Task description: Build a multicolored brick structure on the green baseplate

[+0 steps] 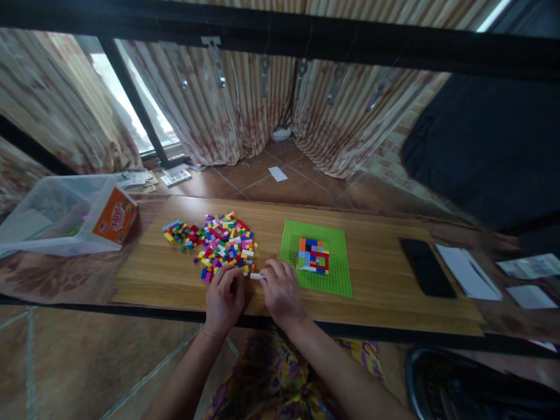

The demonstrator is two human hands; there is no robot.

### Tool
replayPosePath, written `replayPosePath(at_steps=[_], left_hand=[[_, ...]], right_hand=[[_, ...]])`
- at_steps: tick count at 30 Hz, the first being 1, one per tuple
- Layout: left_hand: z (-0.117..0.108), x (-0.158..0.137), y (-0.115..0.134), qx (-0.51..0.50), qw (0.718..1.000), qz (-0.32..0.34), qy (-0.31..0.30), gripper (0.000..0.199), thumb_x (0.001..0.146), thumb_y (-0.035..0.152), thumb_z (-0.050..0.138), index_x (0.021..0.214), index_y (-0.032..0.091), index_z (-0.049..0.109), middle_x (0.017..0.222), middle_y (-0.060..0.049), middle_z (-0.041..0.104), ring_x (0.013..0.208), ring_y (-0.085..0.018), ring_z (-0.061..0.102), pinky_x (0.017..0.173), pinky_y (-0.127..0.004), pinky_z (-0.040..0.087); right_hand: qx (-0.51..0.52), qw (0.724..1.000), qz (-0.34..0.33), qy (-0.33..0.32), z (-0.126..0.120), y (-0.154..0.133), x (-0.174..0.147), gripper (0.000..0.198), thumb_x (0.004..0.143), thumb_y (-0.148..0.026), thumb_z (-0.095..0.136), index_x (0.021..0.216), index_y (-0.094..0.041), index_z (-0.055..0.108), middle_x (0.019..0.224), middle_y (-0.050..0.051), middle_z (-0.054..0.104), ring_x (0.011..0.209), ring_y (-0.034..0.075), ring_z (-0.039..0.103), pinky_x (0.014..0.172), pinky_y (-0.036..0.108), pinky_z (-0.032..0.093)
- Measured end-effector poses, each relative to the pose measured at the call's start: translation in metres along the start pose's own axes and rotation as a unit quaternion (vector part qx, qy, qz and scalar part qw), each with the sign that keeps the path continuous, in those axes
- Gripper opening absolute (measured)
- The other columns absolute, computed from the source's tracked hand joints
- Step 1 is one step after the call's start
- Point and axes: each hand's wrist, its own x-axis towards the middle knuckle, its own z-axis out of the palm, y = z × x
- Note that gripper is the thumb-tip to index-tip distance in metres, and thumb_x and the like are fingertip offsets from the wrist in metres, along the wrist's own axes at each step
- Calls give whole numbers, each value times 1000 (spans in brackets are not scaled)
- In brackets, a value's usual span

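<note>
My right hand (282, 291) pinches a small white toy brick (255, 276) between thumb and fingers, just above the wooden board. My left hand (224, 297) is curled with its fingers together at the near edge of a heap of mixed coloured bricks (227, 242); whatever lies in its fingertips is too small or hidden to tell. To the right of my hands lies a green studded baseplate (339, 280). On it stands a low, roughly square brick build (312, 255) in orange, blue, purple, white and red, with a red frame-like piece on its right side.
A smaller brick cluster (184, 234) adjoins the heap on the left. A clear plastic bin (65, 192) with an orange label stands far left. Towards the right lie a black phone-like slab (426, 267) and white papers (468, 271). A dark bar (280, 44) crosses overhead.
</note>
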Motion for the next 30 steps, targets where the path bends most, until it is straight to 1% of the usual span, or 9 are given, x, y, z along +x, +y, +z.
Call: replayPosePath(at_steps=[4, 7, 10, 13, 16, 19, 24, 27, 30], left_hand=[[2, 0, -2, 4, 1000, 9, 8, 11, 89, 16, 52, 94, 18, 62, 98, -8, 63, 93, -18, 63, 81, -30, 52], [2, 1, -2, 5, 1000, 13, 11, 10, 88, 17, 53, 93, 17, 62, 97, -8, 64, 92, -18, 63, 81, -30, 52], [2, 2, -1, 10, 1000, 15, 9, 9, 88, 17, 54, 92, 17, 62, 96, -8, 64, 92, -18, 63, 82, -29, 52], [2, 3, 0, 10, 1000, 19, 2, 9, 88, 17, 53, 91, 17, 62, 96, -8, 64, 91, -17, 63, 81, -28, 52], [3, 3, 0, 12, 1000, 22, 2, 9, 88, 16, 53, 90, 17, 62, 96, -8, 64, 90, -17, 64, 80, -28, 52], [3, 2, -1, 16, 1000, 23, 7, 9, 88, 16, 53, 89, 17, 62, 95, -8, 64, 90, -17, 64, 80, -28, 52], [3, 2, 0, 13, 1000, 22, 7, 9, 88, 15, 54, 91, 16, 63, 96, -8, 64, 90, -17, 63, 81, -27, 52], [2, 2, 0, 13, 1000, 17, 2, 10, 88, 15, 53, 91, 16, 63, 96, -9, 64, 90, -17, 63, 81, -27, 52], [3, 2, 0, 14, 1000, 16, 1, 10, 88, 16, 53, 91, 16, 63, 96, -9, 64, 90, -17, 63, 81, -28, 52]], right_hand=[[55, 998, 12, 10, -15, 0, -8, 15, 94, -23, 49, 86, -22, 61, 94, 5, 65, 90, 22, 55, 83, 36, 44], [113, 992, 30, 41, -34, 12, -18, 15, 94, -23, 48, 87, -22, 61, 90, 4, 64, 89, 19, 57, 81, 32, 47], [132, 986, 68, 79, -56, 38, -28, 15, 94, -23, 48, 91, -22, 63, 94, 5, 63, 90, 18, 60, 80, 31, 49], [95, 984, 105, 106, -75, 71, -30, 16, 93, -27, 50, 93, -21, 65, 95, 6, 64, 89, 19, 61, 78, 33, 49], [73, 983, 117, 118, -87, 95, -25, 17, 92, -29, 51, 91, -20, 65, 93, 7, 64, 89, 20, 61, 80, 34, 49], [74, 985, 111, 109, -90, 105, -15, 20, 92, -31, 50, 89, -20, 66, 93, 7, 65, 89, 20, 61, 81, 35, 49], [79, 986, 105, 99, -83, 107, -4, 23, 90, -34, 51, 86, -21, 69, 93, 7, 64, 87, 20, 61, 79, 35, 49], [90, 982, 123, 107, -78, 110, -3, 22, 88, -34, 54, 86, -20, 71, 94, 7, 62, 85, 19, 61, 77, 34, 49], [118, 972, 158, 127, -75, 114, -4, 20, 84, -35, 59, 84, -21, 72, 93, 6, 61, 83, 19, 60, 75, 33, 50]])
